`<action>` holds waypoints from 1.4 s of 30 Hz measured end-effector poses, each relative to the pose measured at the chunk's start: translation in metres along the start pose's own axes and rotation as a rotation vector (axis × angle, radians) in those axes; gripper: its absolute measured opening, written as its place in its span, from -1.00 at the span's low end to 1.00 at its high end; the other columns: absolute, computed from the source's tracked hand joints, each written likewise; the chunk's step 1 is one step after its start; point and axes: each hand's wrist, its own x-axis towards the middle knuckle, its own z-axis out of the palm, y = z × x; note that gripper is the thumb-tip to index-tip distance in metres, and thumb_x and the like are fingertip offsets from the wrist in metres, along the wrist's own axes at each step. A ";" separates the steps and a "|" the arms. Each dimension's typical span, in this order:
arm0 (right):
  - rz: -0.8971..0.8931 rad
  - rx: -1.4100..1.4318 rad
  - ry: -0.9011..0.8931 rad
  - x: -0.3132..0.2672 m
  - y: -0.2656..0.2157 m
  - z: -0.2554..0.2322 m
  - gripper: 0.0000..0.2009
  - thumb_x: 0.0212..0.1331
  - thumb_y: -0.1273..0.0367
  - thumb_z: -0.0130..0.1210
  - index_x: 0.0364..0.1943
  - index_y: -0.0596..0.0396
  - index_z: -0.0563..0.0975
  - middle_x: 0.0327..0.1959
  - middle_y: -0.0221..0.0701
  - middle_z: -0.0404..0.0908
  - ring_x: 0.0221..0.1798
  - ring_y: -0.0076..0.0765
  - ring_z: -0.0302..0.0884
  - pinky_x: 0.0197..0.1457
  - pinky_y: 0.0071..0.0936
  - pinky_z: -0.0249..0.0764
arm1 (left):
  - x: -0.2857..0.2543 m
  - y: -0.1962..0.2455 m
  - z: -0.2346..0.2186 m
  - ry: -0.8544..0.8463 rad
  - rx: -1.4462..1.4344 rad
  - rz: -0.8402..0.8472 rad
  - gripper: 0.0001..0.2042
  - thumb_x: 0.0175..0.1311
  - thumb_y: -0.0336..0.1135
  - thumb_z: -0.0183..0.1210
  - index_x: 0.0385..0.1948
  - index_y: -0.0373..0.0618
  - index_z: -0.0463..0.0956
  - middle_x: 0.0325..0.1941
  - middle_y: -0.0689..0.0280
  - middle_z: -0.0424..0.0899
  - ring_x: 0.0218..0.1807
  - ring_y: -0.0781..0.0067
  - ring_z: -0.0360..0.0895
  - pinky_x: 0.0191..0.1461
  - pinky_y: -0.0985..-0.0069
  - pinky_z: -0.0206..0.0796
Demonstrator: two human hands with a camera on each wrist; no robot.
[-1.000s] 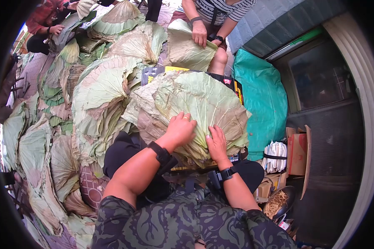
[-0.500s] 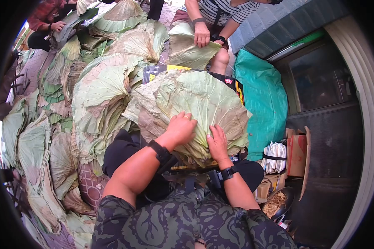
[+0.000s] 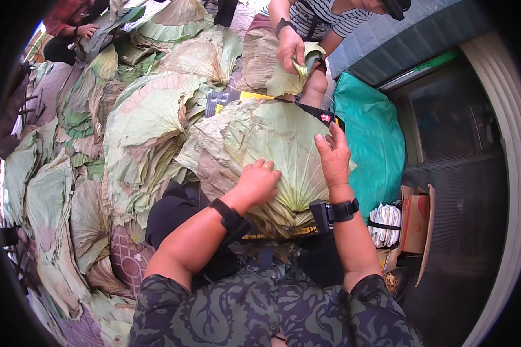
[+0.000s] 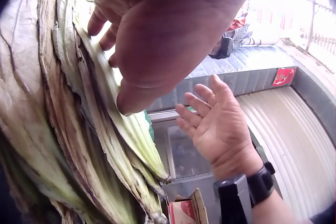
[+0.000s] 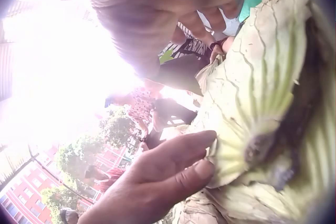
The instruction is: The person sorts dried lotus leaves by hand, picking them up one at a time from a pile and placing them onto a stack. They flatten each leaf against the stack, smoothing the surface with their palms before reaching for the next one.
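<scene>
A stack of large, partly dried lotus leaves (image 3: 292, 139) lies in front of me, pale green on top and browned at the sides. My left hand (image 3: 257, 184) rests on the top leaf, left of its ribbed centre. In the left wrist view its fingers (image 4: 107, 37) lie along the leaf, and folded stem ends (image 4: 157, 174) bunch at the near edge. My right hand (image 3: 334, 159) is raised over the stack's right side, palm turned inward and fingers loosely extended, holding nothing. From the right wrist view, the leaf's veins (image 5: 262, 103) fan out from its centre.
More leaf piles (image 3: 145, 127) spread over the paving at left. Across from me a person in a striped top (image 3: 330, 23) handles a leaf (image 3: 286, 81). At right stand a green tarp (image 3: 367, 136), a cardboard box (image 3: 414, 222) and a paper bundle (image 3: 385, 224). A dark printed box lies under the stack.
My right hand has lifted off the leaf's centre and moved up and right. My left hand stays on the leaf. The person opposite has folded their leaf upward.
</scene>
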 end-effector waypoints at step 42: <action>0.896 0.466 -0.020 -0.090 0.020 -0.033 -0.56 0.08 0.01 0.10 -0.25 0.14 0.50 -0.50 -0.44 0.53 -0.63 -0.48 0.51 -0.68 -0.60 0.34 | 0.019 -0.006 -0.005 0.543 -1.158 -0.568 -0.24 0.15 -0.34 0.15 0.31 -0.02 -0.19 0.15 -0.15 0.21 -0.10 0.28 0.45 -0.21 0.52 0.42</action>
